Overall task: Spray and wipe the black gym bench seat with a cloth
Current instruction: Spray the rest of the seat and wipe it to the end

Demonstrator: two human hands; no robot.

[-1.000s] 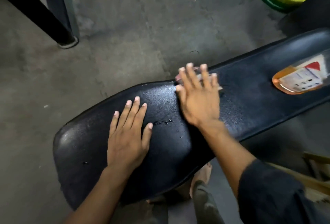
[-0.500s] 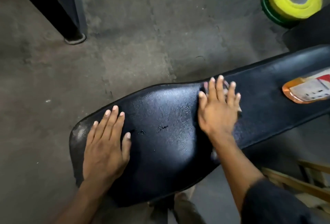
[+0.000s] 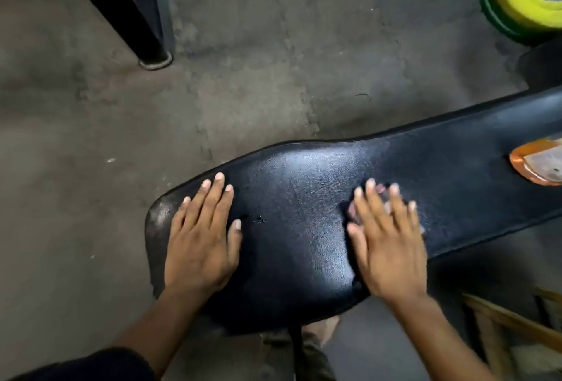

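At lower left of the frame, the left hand lies flat, fingers spread, gripping nothing, on the black bench surface. Right of centre, the right hand presses a mostly hidden cloth onto it. An orange bottle lies at right edge.

Bench seat blk; bottle orange; cloth maybe pinkish.
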